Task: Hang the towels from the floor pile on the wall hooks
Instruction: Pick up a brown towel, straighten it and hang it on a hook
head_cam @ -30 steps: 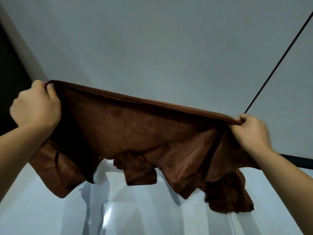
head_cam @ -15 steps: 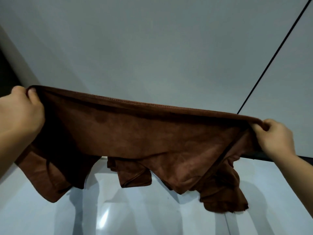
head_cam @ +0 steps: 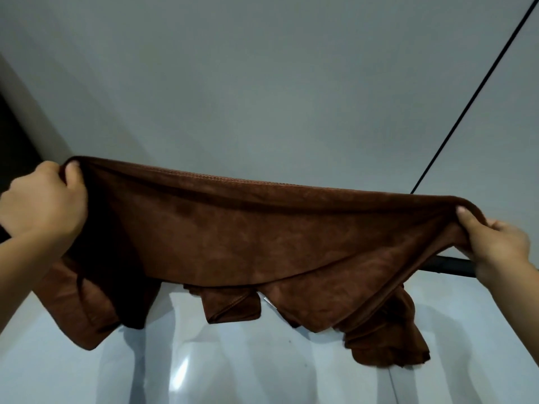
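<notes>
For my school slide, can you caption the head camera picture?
Left hand and right hand grip a brown towel, stretching it wide.

No writing to read anywhere here.

From where I stand, the brown towel (head_cam: 262,237) stretched across the middle of the frame shows only a stitched hem along its top edge, with no print or brand on the cloth. A tiny pale tab (head_cam: 266,299) peeks out at its lower edge near the centre, too small to tell whether it carries any lettering. The grey wall (head_cam: 262,83) filling the upper frame is bare of signs or numbers.
</notes>
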